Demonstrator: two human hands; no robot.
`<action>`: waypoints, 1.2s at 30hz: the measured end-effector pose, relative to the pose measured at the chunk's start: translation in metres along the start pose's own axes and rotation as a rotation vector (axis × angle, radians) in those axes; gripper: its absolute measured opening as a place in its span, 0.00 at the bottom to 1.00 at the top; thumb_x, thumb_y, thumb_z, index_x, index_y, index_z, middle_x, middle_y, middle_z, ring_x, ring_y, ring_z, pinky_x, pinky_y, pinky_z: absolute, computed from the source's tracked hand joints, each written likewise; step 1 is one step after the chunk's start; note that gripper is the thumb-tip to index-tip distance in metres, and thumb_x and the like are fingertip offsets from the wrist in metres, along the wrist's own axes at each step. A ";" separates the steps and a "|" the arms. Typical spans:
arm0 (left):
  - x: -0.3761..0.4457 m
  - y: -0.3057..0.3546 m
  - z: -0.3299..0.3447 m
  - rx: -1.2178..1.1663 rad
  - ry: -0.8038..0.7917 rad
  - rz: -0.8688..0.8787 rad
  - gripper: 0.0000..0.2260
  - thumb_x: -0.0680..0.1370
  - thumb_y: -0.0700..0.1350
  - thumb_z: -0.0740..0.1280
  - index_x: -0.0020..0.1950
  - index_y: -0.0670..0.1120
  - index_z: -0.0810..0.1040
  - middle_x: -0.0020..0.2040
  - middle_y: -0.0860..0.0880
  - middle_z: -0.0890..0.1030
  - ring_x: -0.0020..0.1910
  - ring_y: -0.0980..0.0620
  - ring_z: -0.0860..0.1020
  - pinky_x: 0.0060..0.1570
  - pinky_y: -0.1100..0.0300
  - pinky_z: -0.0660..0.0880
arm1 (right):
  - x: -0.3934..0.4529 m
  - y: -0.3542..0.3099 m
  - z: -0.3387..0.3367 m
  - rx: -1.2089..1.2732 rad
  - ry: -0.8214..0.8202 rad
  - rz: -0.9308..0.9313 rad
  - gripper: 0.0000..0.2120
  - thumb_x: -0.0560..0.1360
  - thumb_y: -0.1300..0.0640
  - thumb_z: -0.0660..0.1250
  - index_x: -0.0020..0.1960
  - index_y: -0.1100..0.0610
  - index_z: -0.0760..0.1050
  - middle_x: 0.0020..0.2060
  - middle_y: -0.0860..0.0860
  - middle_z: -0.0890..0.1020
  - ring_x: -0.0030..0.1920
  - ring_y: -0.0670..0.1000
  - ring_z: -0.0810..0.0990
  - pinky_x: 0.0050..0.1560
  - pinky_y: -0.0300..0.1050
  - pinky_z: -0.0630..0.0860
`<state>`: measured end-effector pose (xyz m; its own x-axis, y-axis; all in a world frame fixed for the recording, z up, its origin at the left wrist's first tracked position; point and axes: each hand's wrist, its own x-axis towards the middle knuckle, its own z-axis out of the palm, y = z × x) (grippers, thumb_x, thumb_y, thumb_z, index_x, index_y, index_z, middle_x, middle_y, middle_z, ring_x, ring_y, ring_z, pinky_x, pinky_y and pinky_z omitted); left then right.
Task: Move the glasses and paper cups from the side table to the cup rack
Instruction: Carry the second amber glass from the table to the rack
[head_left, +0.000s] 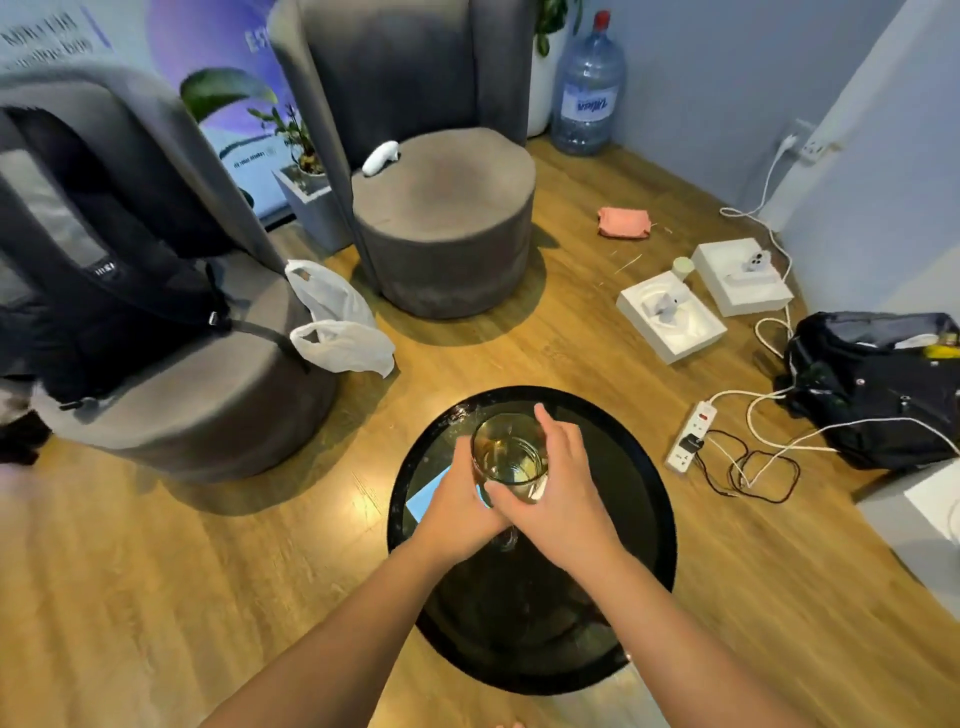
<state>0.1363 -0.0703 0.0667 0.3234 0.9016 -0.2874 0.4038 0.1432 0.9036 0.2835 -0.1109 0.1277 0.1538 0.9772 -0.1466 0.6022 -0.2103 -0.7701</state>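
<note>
Glass base hidden, seemingly within both hands' grip.

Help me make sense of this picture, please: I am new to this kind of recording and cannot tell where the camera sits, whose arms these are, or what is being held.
There is no machine here. One wide-angle camera sits on a person's head and looks forward and down, so the two bare arms coming in from the bottom are that person's own. Both hands meet over a round black side table with a glossy top. The left hand and the right hand are wrapped round a clear glass, seen from above. A light blue piece of paper lies on the table, partly under the left hand. Around the table are a wooden floor, two grey armchairs, a black backpack and a power strip.
</note>
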 end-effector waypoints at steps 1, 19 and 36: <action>0.000 0.023 -0.003 -0.006 0.024 0.042 0.35 0.67 0.53 0.81 0.68 0.66 0.66 0.60 0.62 0.81 0.60 0.58 0.81 0.58 0.55 0.79 | 0.000 -0.015 -0.016 0.041 0.043 -0.019 0.48 0.69 0.38 0.73 0.79 0.44 0.48 0.69 0.41 0.60 0.71 0.45 0.65 0.65 0.46 0.74; -0.158 0.387 0.003 -0.036 0.015 0.540 0.37 0.68 0.58 0.76 0.73 0.57 0.63 0.65 0.56 0.77 0.64 0.57 0.78 0.60 0.63 0.79 | -0.135 -0.208 -0.299 0.376 0.272 -0.157 0.40 0.66 0.37 0.77 0.72 0.42 0.61 0.64 0.43 0.75 0.65 0.49 0.75 0.50 0.36 0.77; -0.399 0.496 0.119 0.071 -0.128 0.732 0.29 0.72 0.53 0.79 0.59 0.73 0.63 0.57 0.66 0.77 0.53 0.78 0.75 0.42 0.78 0.73 | -0.430 -0.223 -0.436 0.302 0.522 -0.317 0.40 0.71 0.40 0.74 0.75 0.49 0.57 0.68 0.51 0.72 0.65 0.53 0.75 0.49 0.35 0.77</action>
<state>0.3091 -0.4076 0.5921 0.6262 0.7010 0.3412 0.0995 -0.5059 0.8568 0.4244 -0.4969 0.6332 0.4089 0.8318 0.3753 0.4474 0.1757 -0.8769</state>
